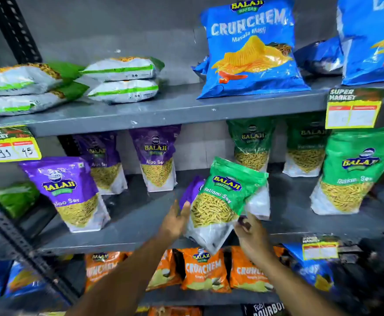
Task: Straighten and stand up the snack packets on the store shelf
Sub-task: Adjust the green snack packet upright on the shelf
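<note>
Two hands meet at a green Ratlami Sev packet [225, 201] just above the front edge of the middle shelf [141, 215]. The packet is tilted, its top leaning to the right, its white lower corner hanging past the shelf lip. The left hand [175, 222] lies flat against the packet's left side, fingers spread and pointing up. The right hand [252, 236] has its grip closed around the packet's lower right edge, fingers curled behind the plastic. A purple packet [192, 190] shows just behind the green one, mostly hidden.

On the same shelf, an Aloo Sev packet [70, 192] stands near the front at left, leaning slightly, with two more purple ones [157, 158] upright at the far back. To the right, green Ratlami Sev packets stand at the back [252, 144], and one larger in view [355, 172] stands near the front right.

The upper shelf [175, 110] carries flat-lying white and green packets [122, 80] at left and an upright blue Crunchem bag [252, 51] at right. Orange Crunchem bags [204, 270] line the lower shelf. Yellow price tags [13, 147] hang from the upper shelf edge.
</note>
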The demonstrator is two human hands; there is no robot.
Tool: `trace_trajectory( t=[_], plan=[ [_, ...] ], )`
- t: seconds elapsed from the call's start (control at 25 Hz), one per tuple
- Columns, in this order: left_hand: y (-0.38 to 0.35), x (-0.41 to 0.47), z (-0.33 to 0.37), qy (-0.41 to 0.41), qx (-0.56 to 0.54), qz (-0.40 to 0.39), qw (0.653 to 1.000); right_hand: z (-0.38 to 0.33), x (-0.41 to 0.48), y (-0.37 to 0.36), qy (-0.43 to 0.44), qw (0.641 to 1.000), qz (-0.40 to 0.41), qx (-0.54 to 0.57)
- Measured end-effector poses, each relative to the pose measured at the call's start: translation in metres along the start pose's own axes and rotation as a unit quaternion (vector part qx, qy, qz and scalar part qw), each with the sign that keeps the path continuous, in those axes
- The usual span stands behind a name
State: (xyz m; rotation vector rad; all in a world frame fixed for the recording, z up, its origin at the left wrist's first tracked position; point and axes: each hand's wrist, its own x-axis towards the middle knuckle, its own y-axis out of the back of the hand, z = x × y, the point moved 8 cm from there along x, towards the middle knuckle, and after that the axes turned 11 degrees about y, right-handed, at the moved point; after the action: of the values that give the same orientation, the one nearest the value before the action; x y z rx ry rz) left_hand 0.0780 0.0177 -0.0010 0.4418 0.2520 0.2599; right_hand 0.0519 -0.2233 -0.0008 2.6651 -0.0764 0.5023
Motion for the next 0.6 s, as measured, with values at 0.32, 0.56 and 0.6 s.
trace_trajectory(
  t=[0.32,0.56,0.6],
  plan=[
    [-0.010,-0.022,0.019,0.047,-0.023,-0.054,0.997,0.001,-0.013,-0.011,-0.067,0.990,-0.021,0.122],
    [-0.068,-0.091,0.055,0.048,-0.238,-0.175,0.954,0.016,0.000,0.074,0.021,0.991,-0.005,0.135],
    [-0.083,-0.094,0.068,0.039,-0.251,-0.179,0.951,0.019,0.012,0.094,0.034,0.989,0.005,0.146]
  ],
)
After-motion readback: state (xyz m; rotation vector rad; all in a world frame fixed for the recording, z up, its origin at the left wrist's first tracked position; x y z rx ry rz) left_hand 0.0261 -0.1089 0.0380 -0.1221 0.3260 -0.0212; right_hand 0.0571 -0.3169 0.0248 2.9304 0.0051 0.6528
